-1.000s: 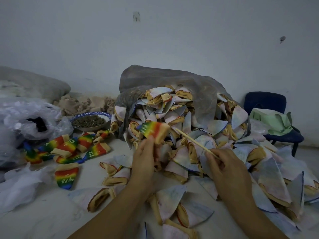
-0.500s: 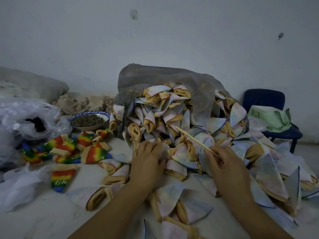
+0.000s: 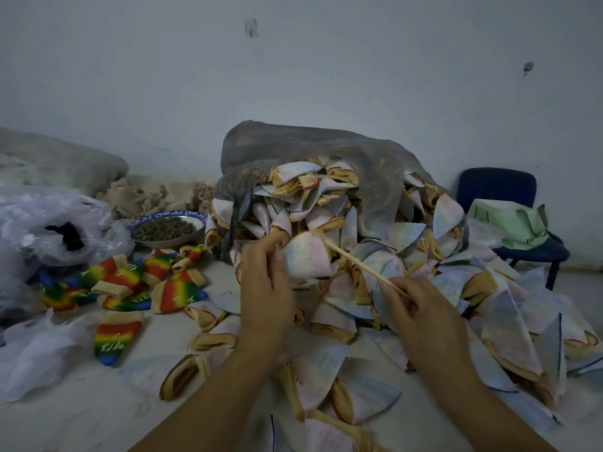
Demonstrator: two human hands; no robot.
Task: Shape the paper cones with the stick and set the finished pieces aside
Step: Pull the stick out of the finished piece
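Observation:
My left hand holds up a pale, inside-out cone by its tan rim, in front of a big heap of the same pale cones. My right hand pinches a thin wooden stick; its far tip touches the upper edge of the held cone. Several rainbow-coloured finished cones lie in a loose group on the white surface at the left.
A grey plastic bag covers the back of the heap. A blue-rimmed bowl of dark bits stands at the left, beside clear plastic bags. A dark blue chair with a green bag is at the right. Loose pale cones lie near me.
My left hand put the rainbow cone down among the finished ones, reached into the heap, and now lifts a pale cone. The right hand kept the stick, whose tip now meets the cone.

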